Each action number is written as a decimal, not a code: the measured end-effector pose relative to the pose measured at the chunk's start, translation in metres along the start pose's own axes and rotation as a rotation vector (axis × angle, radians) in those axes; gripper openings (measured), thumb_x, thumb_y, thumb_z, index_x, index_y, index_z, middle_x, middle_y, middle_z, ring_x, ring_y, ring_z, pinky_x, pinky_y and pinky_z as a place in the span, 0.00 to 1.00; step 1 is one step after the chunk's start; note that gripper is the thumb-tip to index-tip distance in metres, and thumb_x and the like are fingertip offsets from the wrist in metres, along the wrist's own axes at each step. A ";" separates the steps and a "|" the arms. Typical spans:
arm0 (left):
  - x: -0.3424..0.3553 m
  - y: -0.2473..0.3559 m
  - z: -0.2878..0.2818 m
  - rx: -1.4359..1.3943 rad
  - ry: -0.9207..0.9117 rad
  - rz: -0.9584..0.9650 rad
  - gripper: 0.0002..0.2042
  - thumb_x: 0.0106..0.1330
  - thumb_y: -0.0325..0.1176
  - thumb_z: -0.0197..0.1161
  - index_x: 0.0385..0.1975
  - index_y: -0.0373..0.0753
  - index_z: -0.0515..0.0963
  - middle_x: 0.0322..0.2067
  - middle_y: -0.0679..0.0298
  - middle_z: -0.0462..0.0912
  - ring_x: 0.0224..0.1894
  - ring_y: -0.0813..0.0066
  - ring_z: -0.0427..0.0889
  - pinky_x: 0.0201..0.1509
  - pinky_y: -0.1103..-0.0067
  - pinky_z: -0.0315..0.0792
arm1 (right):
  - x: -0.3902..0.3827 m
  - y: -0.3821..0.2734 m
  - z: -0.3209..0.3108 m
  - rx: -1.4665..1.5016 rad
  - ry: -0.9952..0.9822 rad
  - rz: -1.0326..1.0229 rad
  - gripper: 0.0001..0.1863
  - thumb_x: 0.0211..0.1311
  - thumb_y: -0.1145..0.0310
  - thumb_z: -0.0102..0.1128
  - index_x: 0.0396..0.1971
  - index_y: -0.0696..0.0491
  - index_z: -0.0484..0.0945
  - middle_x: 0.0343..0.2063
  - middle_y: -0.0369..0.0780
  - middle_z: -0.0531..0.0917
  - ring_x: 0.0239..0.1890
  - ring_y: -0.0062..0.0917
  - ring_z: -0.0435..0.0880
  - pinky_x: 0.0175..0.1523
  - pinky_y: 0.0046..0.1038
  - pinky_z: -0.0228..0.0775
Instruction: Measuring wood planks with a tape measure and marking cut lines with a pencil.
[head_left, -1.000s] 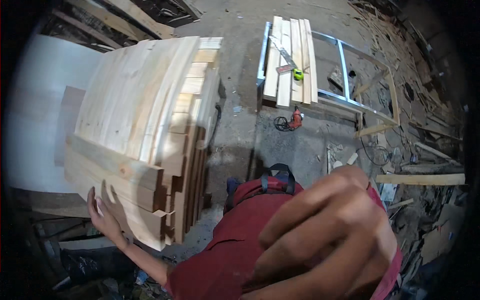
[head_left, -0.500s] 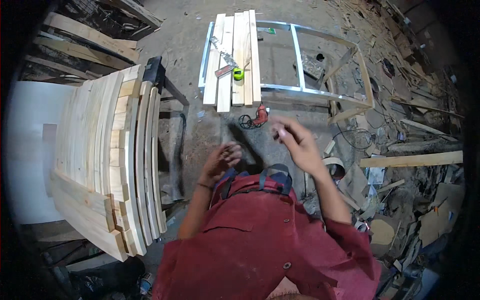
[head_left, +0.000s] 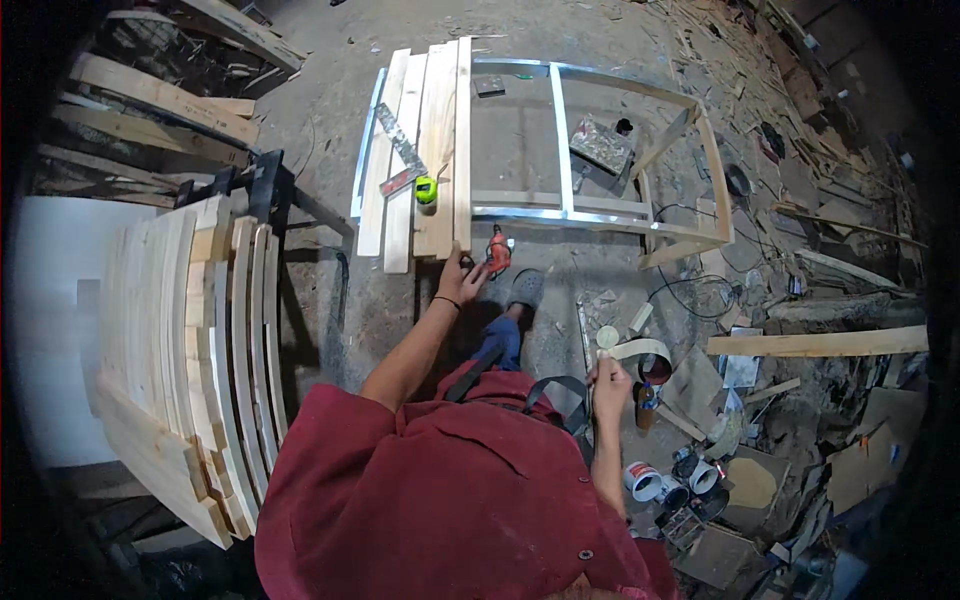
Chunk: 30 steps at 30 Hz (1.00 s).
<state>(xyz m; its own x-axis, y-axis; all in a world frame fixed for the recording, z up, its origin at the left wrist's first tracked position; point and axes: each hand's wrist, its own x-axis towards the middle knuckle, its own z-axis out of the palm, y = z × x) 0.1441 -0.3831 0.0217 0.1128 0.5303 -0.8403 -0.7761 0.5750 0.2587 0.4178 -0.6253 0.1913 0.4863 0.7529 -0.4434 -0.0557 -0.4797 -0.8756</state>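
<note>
My left hand [head_left: 465, 277] reaches forward to the near end of the rightmost wooden plank [head_left: 462, 150], its fingers closing around that end. Several pale planks [head_left: 400, 160] lie side by side across a metal-edged frame [head_left: 560, 140]. On them rest a try square [head_left: 402, 140] with a worn blade and red handle, and a lime-green tape measure [head_left: 426, 190]. Just right of my left hand is a red power drill [head_left: 498, 250]. My right hand [head_left: 608, 388] hangs low at my right side, fingers curled; whatever they may hold is hidden. Beyond it a thin metal strip [head_left: 584, 330] shows.
A tall stack of planks [head_left: 170, 330] stands at my left beside a dark support [head_left: 268, 175]. To the right, a curled pale band [head_left: 640, 349], open cans [head_left: 642, 481], a long board [head_left: 815, 341] and scrap wood litter the ground. My foot [head_left: 527, 288] is near the drill.
My left hand has moved forward to the plank's end. My right hand has dropped back to my right side. The view has shifted, and the planks appear farther left and lower.
</note>
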 end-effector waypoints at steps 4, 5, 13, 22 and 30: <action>0.042 -0.002 -0.006 -0.223 -0.045 0.079 0.27 0.65 0.57 0.70 0.51 0.43 0.73 0.42 0.62 0.78 0.47 0.64 0.80 0.55 0.65 0.78 | 0.079 -0.028 0.021 -0.161 -0.281 -0.197 0.17 0.75 0.62 0.58 0.27 0.58 0.79 0.22 0.30 0.78 0.27 0.13 0.74 0.36 0.20 0.66; 0.045 -0.003 -0.008 -0.268 -0.061 0.091 0.27 0.68 0.57 0.67 0.58 0.47 0.72 0.45 0.62 0.78 0.50 0.67 0.79 0.53 0.66 0.78 | 0.101 -0.031 0.026 -0.159 -0.330 -0.184 0.15 0.74 0.63 0.59 0.30 0.59 0.81 0.22 0.31 0.80 0.29 0.13 0.75 0.36 0.22 0.67; -0.010 0.018 0.019 -0.389 -0.209 -0.275 0.27 0.72 0.62 0.55 0.47 0.40 0.77 0.33 0.61 0.78 0.26 0.75 0.72 0.36 0.75 0.74 | 0.233 -0.124 0.060 -0.818 -0.503 -0.636 0.14 0.67 0.60 0.62 0.40 0.56 0.84 0.36 0.50 0.85 0.39 0.49 0.85 0.44 0.44 0.76; -0.064 0.018 0.101 -0.428 -0.490 -0.256 0.34 0.70 0.63 0.57 0.60 0.37 0.73 0.38 0.56 0.79 0.23 0.79 0.64 0.26 0.84 0.64 | 0.371 -0.155 0.084 -0.451 -0.651 -0.338 0.16 0.72 0.59 0.60 0.48 0.57 0.83 0.31 0.38 0.85 0.35 0.20 0.85 0.38 0.26 0.75; -0.099 -0.038 0.212 0.008 -0.462 -0.015 0.28 0.74 0.58 0.56 0.60 0.41 0.73 0.42 0.58 0.83 0.26 0.76 0.68 0.26 0.83 0.63 | 0.441 -0.205 0.159 -0.148 -0.909 0.190 0.32 0.74 0.45 0.56 0.68 0.49 0.66 0.57 0.40 0.77 0.53 0.26 0.82 0.51 0.32 0.79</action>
<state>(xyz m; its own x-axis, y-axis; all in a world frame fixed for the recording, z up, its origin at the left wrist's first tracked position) 0.2937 -0.3260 0.1962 0.3901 0.7427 -0.5442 -0.7677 0.5887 0.2531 0.5053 -0.1237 0.1445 -0.3902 0.6893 -0.6104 0.0775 -0.6360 -0.7678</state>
